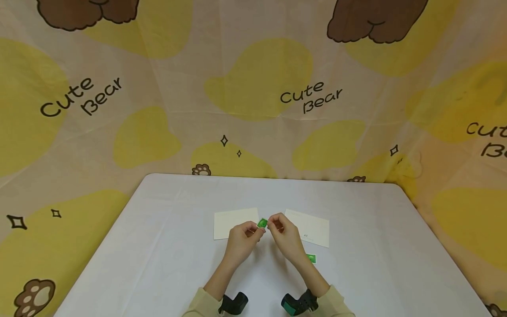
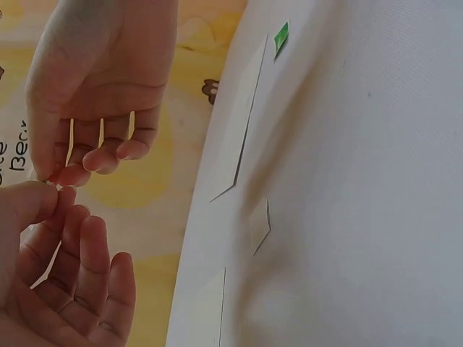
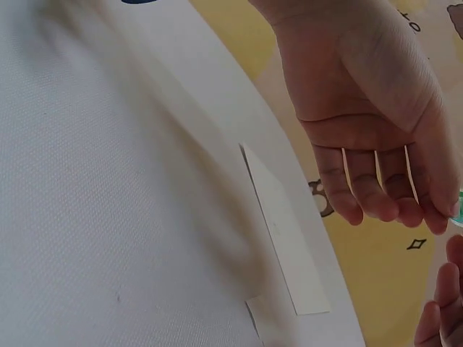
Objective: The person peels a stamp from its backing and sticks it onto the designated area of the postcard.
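Small and green with a pale edge, a stamp-like sticker [image 1: 262, 223] is held up between the two hands. My left hand [image 1: 242, 240] pinches it between thumb and index finger. At its right edge, the right hand [image 1: 286, 235] pinches with thumb and index finger, the fingertips of both hands almost meeting. The left wrist view shows the left hand [image 2: 69, 278] below and the right hand [image 2: 105, 87] above, their other fingers loosely bent. Mostly cut off in the right wrist view, the sticker [image 3: 457, 210] shows at the left thumb's tip.
Two white cards, a left card [image 1: 233, 220] and a right card [image 1: 314, 226], lie behind the hands on the white table [image 1: 158, 264]. Another green sticker [image 1: 311, 258] lies by the right forearm. A small white paper piece [image 2: 260, 225] lies between the cards.
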